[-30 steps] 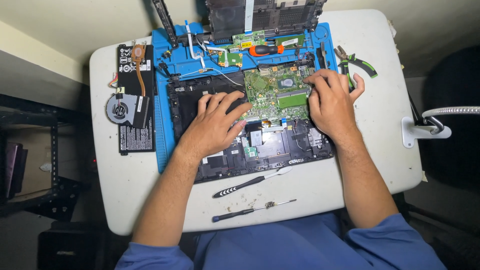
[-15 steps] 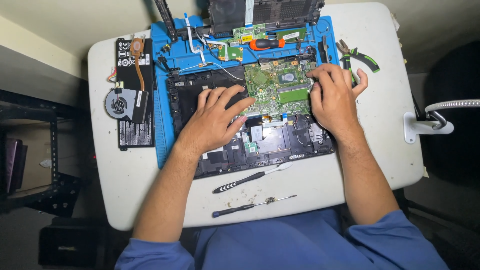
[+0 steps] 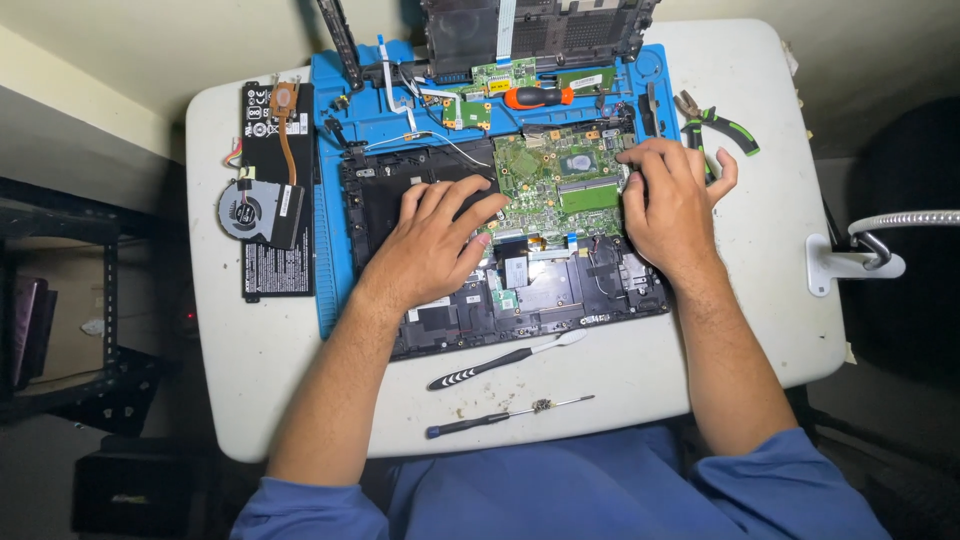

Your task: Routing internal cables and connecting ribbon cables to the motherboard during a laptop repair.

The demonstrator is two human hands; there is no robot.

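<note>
We see the green motherboard (image 3: 555, 180) at upper centre, inside the opened laptop base (image 3: 520, 290). Our left hand (image 3: 435, 240) lies flat, fingers apart, touching its left edge; our right hand (image 3: 670, 200) presses its right edge, clamped on nothing. A black battery (image 3: 262, 270) with white labels lies left.

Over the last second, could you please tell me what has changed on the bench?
Very little. The left hand and right hand rest in the same places on the green circuit board in the opened laptop, fingers barely shifted; nothing was picked up or let go. The whole scene slid slightly in frame as the camera moved. Screwdrivers, pliers and fan stayed put.
</note>
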